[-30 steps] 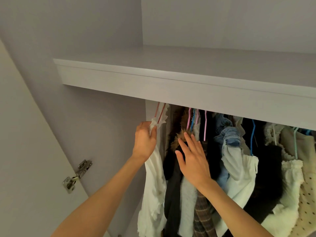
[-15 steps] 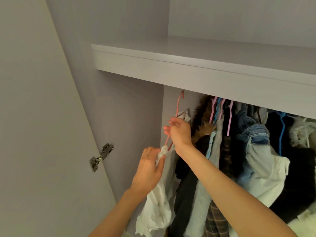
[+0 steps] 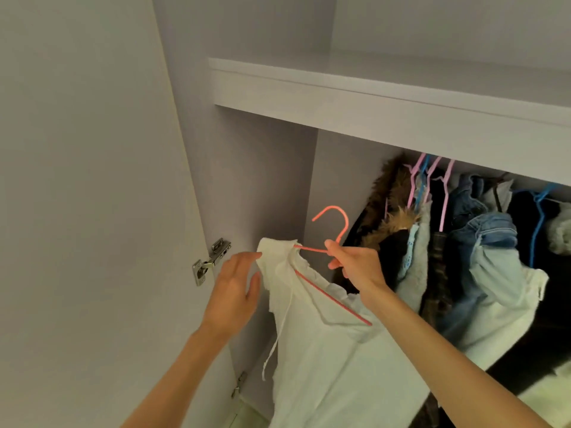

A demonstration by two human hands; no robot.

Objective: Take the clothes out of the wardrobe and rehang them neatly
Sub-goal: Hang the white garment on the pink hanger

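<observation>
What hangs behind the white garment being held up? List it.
Behind the white garment hang a fur-trimmed dark coat, pale fleece, plaid cloth and denim. Their lower parts are hidden by the garment and the right hand's arm.

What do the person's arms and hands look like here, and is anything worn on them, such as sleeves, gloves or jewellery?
Both forearms are bare as far as the frame shows; no sleeve is visible. The left hand and the right hand wear no gloves. No ring, watch or bracelet shows on the visible fingers or wrists. The nails look short and unpainted, though the picture is soft.
</observation>
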